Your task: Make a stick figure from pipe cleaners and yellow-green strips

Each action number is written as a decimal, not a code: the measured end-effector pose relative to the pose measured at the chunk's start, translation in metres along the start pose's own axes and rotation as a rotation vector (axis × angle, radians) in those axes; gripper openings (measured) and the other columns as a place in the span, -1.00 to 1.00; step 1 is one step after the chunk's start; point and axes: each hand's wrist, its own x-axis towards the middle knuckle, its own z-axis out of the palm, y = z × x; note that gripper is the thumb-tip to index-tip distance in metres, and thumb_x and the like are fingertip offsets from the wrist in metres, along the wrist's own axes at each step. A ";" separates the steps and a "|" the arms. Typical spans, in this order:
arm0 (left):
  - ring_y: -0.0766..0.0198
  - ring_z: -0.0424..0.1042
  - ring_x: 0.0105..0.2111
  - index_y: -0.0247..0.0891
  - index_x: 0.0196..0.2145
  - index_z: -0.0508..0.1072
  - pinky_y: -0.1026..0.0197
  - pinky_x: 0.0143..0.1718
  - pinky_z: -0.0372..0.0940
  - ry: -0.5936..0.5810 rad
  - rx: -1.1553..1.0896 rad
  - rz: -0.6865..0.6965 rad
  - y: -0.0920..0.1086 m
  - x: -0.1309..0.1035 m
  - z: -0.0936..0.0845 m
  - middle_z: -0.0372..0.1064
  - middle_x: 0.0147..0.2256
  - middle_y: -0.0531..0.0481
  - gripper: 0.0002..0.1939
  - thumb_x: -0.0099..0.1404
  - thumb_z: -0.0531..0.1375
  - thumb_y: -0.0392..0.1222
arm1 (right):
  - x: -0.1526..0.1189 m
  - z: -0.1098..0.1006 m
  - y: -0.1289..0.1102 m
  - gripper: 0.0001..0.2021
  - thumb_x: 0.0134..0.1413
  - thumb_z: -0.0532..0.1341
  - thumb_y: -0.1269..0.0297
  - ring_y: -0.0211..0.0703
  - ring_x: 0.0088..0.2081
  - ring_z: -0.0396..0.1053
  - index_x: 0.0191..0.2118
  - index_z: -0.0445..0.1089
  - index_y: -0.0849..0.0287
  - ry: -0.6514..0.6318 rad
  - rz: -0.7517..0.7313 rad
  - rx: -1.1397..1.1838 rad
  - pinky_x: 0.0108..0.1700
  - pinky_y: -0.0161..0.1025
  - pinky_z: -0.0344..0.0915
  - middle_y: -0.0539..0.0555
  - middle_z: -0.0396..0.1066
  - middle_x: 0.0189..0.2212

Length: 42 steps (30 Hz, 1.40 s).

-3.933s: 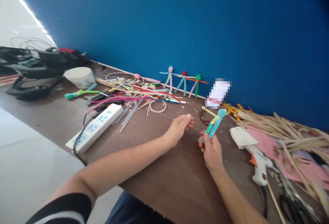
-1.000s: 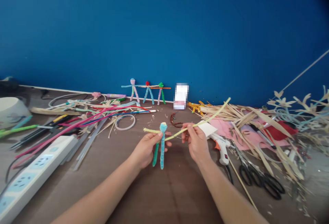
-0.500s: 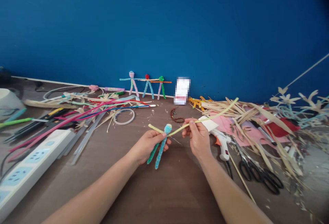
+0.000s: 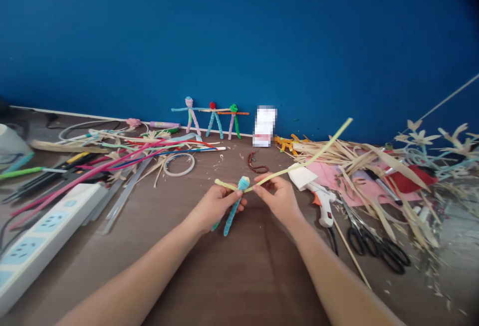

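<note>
Near the middle of the table, my left hand [image 4: 219, 207] pinches a small blue pipe-cleaner figure [image 4: 232, 213] just below its round head. A pale yellow strip [image 4: 318, 154] crosses behind or at the figure's neck, with a short folded end sticking out to the left. Close beside the figure, my right hand [image 4: 279, 197] pinches the strip between thumb and fingers; its long free end rises to the upper right. The figure's second, greener leg is mostly hidden by my left hand.
Three pipe-cleaner figures [image 4: 213, 120] lean on the blue wall. At left lie a power strip [image 4: 48, 231], coloured stems and a clear ring [image 4: 179, 164]. At right are a glue gun [image 4: 325, 203], scissors [image 4: 377, 248], dry husks [image 4: 389, 166] and brown beads [image 4: 257, 163].
My right hand has slid left along the yellow strip, close to the figure. The strip's free end now points more steeply upward, and the green leg is more covered.
</note>
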 end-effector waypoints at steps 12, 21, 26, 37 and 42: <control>0.36 0.34 -0.56 -0.33 -0.36 0.33 0.31 -0.46 0.22 -0.055 -0.102 -0.050 0.006 -0.004 0.005 0.41 -0.54 -0.02 -0.72 0.01 0.21 -0.08 | -0.001 0.003 -0.002 -0.94 -0.12 0.18 0.34 -0.19 -0.36 0.29 -0.52 0.36 0.17 -0.022 -0.194 -0.117 -0.24 -0.21 0.19 0.02 0.34 -0.50; 0.36 0.34 -0.56 -0.31 -0.40 0.29 0.30 -0.45 0.23 -0.054 -0.107 -0.056 0.006 -0.005 0.007 0.40 -0.56 -0.01 -0.75 0.04 0.18 -0.07 | -0.004 0.005 -0.004 -0.94 -0.10 0.16 0.37 -0.17 -0.33 0.26 -0.51 0.35 0.16 -0.050 -0.219 -0.175 -0.23 -0.20 0.16 0.03 0.33 -0.49; 0.36 0.35 -0.56 -0.30 -0.40 0.28 0.30 -0.44 0.23 -0.075 -0.119 -0.053 0.004 -0.005 0.008 0.40 -0.55 0.00 -0.74 0.05 0.17 -0.05 | -0.005 0.006 -0.006 -0.92 -0.06 0.13 0.37 -0.17 -0.34 0.25 -0.49 0.33 0.15 -0.070 -0.256 -0.217 -0.25 -0.21 0.16 0.02 0.32 -0.49; 0.37 0.32 -0.56 -0.31 -0.42 0.29 0.31 -0.46 0.22 -0.057 -0.101 -0.051 -0.004 -0.002 0.007 0.38 -0.55 0.01 -0.76 0.05 0.17 -0.07 | -0.011 0.006 -0.012 -0.91 -0.02 0.12 0.35 -0.13 -0.30 0.22 -0.46 0.34 0.16 -0.077 -0.270 -0.344 -0.19 -0.16 0.11 0.06 0.32 -0.45; 0.40 0.30 -0.57 -0.33 -0.46 0.31 0.33 -0.48 0.20 -0.006 -0.113 -0.008 -0.005 -0.002 0.010 0.34 -0.57 0.03 -0.76 0.05 0.17 -0.07 | -0.014 0.007 -0.016 -0.91 -0.01 0.11 0.33 -0.13 -0.31 0.18 -0.46 0.33 0.15 -0.083 -0.306 -0.454 -0.22 -0.16 0.09 0.05 0.30 -0.45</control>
